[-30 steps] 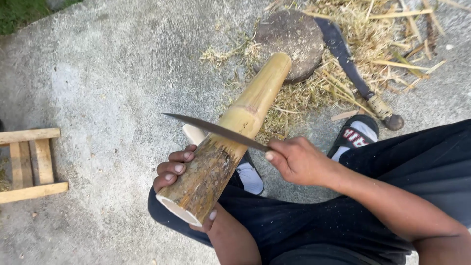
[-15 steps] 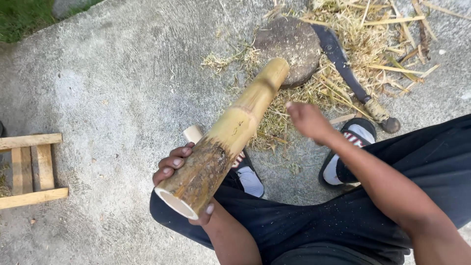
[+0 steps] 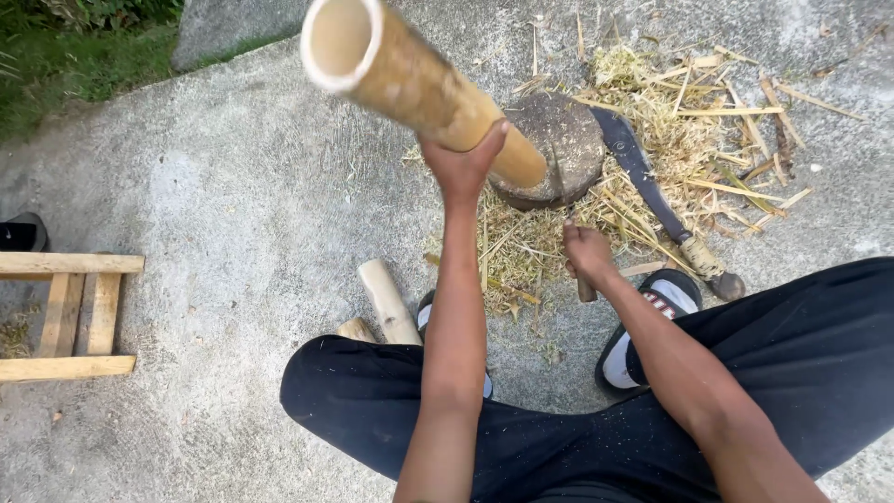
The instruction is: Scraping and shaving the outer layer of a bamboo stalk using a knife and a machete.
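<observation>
1. Bamboo section (image 3: 410, 79) — thick, hollow, yellow-tan. It stands tilted on end, its open mouth at the upper centre of the frame and its lower end resting on the round stump (image 3: 559, 140) just right of centre.
2. Left hand (image 3: 463, 163) — our fingers and palm are closed round the lower part of the bamboo, steadying it from below and just above the stump.
3. Right hand (image 3: 587, 253) — curled into a fist round a short dark handle (image 3: 585, 289) at centre right. We cannot see the blade, so we cannot tell what tool this is.
4. Handling note — we judge that the pole sets best with its lower end square on the stump's flat top, with our left-hand grip kept low and firm and our fingers off the end face.
5. Long knife (image 3: 652, 191) — dark curved blade with a wrapped grip, lying on the straw and shavings (image 3: 689, 102) at the upper right, beside the stump.
6. Short wooden billets (image 3: 386, 303) — two pale pieces on the concrete (image 3: 233, 214) at lower centre, just beside our knee.
7. Wooden frame (image 3: 65, 317) — pale slats at the left edge, with a dark shoe tip above it.
8. Sandals (image 3: 652, 317) — black and white with a red-trimmed strap, lower right of centre. We see no packages, labels or signs elsewhere.
</observation>
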